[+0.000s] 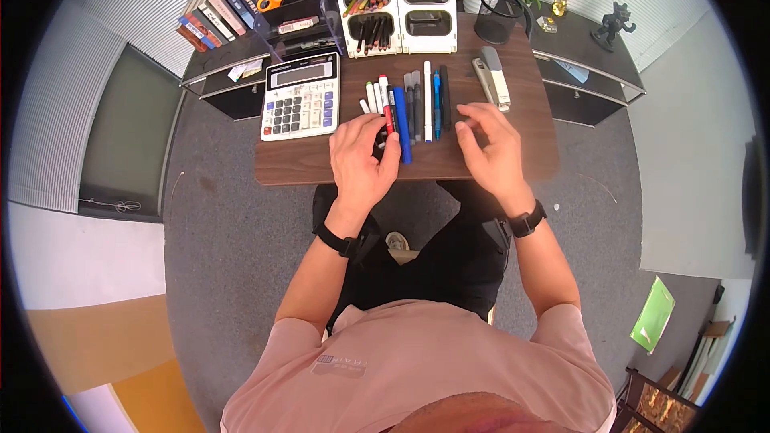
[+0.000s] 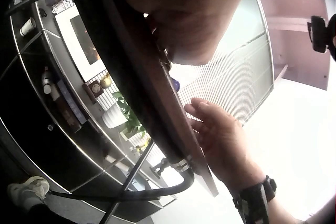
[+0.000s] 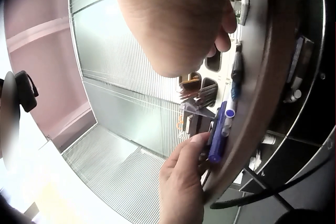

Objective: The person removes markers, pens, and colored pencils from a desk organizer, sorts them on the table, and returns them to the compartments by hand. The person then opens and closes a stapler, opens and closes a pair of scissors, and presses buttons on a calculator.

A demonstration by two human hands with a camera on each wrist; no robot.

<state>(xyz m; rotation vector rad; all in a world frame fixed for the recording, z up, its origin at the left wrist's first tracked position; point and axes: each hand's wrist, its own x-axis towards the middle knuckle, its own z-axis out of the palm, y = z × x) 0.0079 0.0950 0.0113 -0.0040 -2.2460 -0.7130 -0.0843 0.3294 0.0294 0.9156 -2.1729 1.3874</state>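
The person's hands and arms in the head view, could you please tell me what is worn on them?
The left hand and right hand wear no gloves. Each wrist has a black strap, the left strap and the right strap, each with a dark fitting. The left sleeve and right sleeve are short and pale pink, leaving both forearms bare.

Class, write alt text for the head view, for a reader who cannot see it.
Seen from above, a person's left hand is at the left end of a row of pens and markers on a brown desk; the open right hand is beside the right end. A calculator lies left, a stapler right, a white compartment organizer behind.
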